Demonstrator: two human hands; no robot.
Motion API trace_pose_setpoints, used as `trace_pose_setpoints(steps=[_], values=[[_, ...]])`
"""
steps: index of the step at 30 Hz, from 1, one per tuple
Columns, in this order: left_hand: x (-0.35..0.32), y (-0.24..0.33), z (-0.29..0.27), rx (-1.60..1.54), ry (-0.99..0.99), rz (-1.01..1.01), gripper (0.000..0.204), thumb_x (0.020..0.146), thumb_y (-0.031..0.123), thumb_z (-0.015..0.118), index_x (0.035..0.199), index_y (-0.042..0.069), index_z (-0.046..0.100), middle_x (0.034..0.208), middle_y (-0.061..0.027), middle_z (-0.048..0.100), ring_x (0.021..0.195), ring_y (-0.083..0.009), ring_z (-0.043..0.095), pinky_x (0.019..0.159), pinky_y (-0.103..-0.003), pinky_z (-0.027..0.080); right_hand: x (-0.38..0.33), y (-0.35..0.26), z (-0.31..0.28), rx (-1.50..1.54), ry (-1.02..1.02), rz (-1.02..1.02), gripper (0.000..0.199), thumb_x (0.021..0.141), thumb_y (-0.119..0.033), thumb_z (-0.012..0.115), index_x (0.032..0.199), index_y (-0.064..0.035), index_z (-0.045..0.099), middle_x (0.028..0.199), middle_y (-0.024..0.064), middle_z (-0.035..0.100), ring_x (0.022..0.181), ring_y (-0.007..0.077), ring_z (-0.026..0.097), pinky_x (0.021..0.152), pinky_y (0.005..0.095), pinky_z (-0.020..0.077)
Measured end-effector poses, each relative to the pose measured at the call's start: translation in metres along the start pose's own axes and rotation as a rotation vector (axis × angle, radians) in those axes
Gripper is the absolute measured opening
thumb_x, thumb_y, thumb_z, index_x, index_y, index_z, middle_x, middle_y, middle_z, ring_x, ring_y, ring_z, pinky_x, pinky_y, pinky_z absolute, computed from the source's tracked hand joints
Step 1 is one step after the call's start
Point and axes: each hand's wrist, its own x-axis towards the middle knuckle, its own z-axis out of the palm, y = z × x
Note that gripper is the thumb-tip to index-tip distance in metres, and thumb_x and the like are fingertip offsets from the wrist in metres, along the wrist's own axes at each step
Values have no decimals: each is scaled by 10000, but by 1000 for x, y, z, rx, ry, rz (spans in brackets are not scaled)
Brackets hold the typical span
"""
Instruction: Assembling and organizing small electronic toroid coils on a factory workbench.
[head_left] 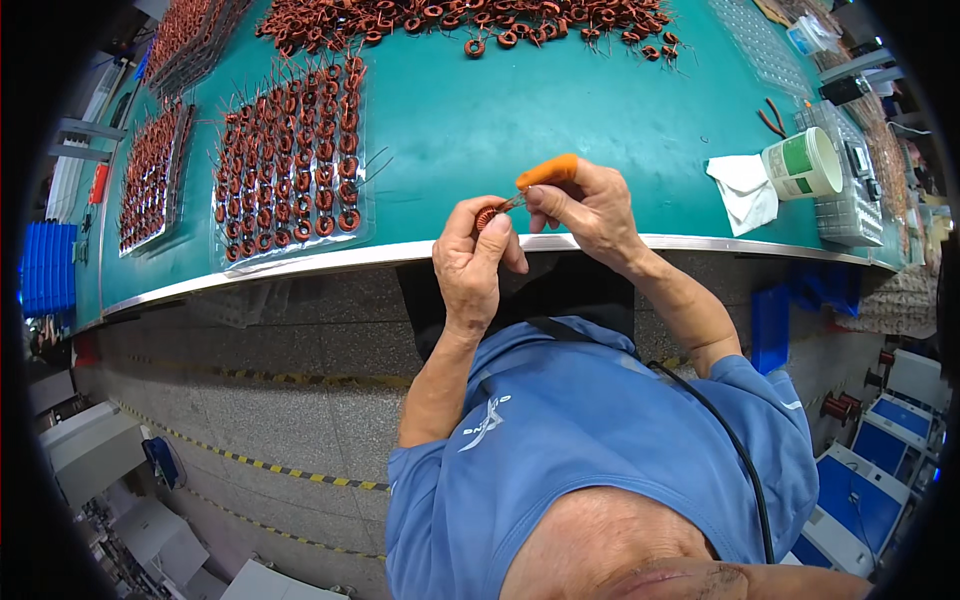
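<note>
Above the table's front edge, my left hand (468, 262) pinches a small toroidal coil (486, 217) wound with copper-red wire. My right hand (592, 212) meets it from the right, thumb and index finger closed at the coil's thin wire leads (513, 201). Over that index finger is an orange cover (547, 171) that looks like a finger cot. My fingertips partly hide the coil and leads, so I cannot tell exactly how the wire is bent. To the left, a clear plastic tray (352, 236) carries rows of similar coils with their leads sticking up.
More coil trays (155, 185) stand farther left. A loose heap of coils (475, 47) lies at the back of the green table (440, 120). Rightward are a white cloth (745, 195), a white-and-green tub (803, 163), red-handled pliers (772, 118) and a clear tray (850, 215).
</note>
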Motion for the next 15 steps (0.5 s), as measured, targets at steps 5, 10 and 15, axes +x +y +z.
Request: trace_pose_setpoints(steps=[5,10,15], values=[[8,-8,-2,-1,12,-1,204,958,159,525,1033,-30,545,670,-72,573,566,-149,575,541,-260,490,3,14,1,-148,213,1,273,902,-167,661,1065,40,589,822,94,664,676,115,627,612,247,506],[14,3,-1,245,44,45,175,943,126,549,1038,-21,553,740,-91,628,636,-156,629,579,-276,523,-17,13,5,-99,194,94,231,944,-206,612,971,24,624,735,32,602,561,66,552,487,211,444],[19,2,-5,781,-122,444,279,870,77,639,1113,-8,532,804,-175,631,665,-311,645,583,-372,513,-8,5,7,183,65,245,263,944,-252,611,917,9,633,665,20,603,509,58,543,450,198,435]])
